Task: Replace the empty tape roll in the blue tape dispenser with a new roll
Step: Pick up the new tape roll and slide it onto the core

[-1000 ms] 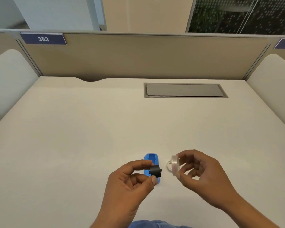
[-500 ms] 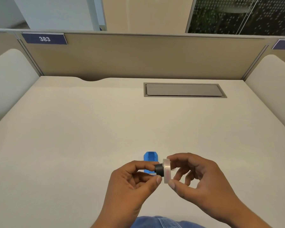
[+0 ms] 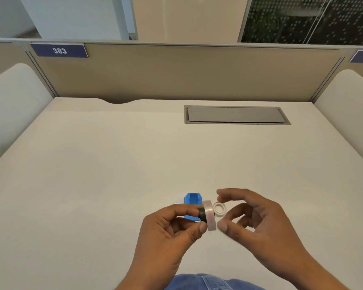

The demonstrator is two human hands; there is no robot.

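new tape roll sitting on the black hub, pinched in the left hand

the left hand [image 3: 168, 233] is clamping the black hub [image 3: 202, 215], with the new tape roll [image 3: 210, 215] on it, above the desk [image 3: 92, 174]. the right hand [image 3: 258, 227] is hovering just beside, fingers apart and holding nothing. the blue tape dispenser [image 3: 192, 200] is lying behind the left hand, the empty tape roll [image 3: 219, 209] beside it.

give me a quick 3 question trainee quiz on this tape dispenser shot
1. True or false: the right hand grips the new clear tape roll.
2. Which hand holds the black plastic spool hub? A) left B) right C) neither
3. Where does the small empty clear tape ring lie?

Key: 1. False; its fingers are open, apart from the roll. 2. A, the left hand pinches it, roll mounted on it. 3. On the beige desk, right of the blue plastic tape dispenser.
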